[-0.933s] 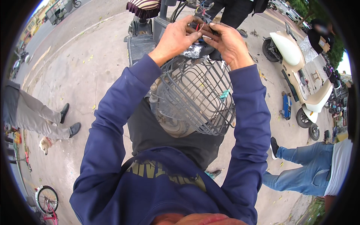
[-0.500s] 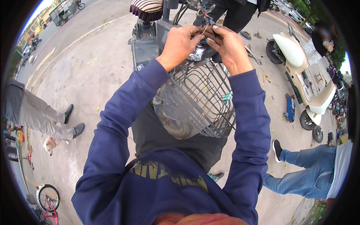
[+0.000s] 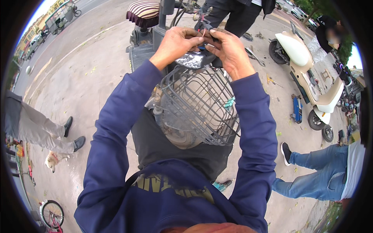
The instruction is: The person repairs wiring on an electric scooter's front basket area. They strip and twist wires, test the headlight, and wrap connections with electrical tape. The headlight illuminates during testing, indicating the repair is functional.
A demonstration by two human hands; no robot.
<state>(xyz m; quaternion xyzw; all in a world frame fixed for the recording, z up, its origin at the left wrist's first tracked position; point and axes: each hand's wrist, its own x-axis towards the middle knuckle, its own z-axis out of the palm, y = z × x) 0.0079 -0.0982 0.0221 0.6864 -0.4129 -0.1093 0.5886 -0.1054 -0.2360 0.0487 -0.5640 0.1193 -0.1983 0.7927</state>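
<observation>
Over the front of a scooter, both my hands are close together at a bundle of thin coloured wires (image 3: 202, 18). My left hand (image 3: 176, 43) is closed, with thumb and fingertips pinching a thin reddish wire (image 3: 204, 33). Facing it, my right hand (image 3: 230, 52) is closed too, its thumb and fingers pressed round the wires beside a small black part. Just below the fingers is a shiny, silvery housing (image 3: 190, 60). A dark wire basket (image 3: 198, 103) hangs below that, between my forearms. The exact wire ends are partly hidden by my fingers.
Beyond the scooter stands a person in dark trousers (image 3: 243, 19). A striped seat (image 3: 143, 11) is at its far end. On the right are a cream scooter (image 3: 307, 62), a blue jack-like tool (image 3: 297, 109) and a person in jeans (image 3: 322, 171). A white dog (image 3: 52, 160) is at left.
The whole view has shifted slightly, so the scooter and surroundings sit further left. My hands stay at the wires, with the fingertips a little differently placed.
</observation>
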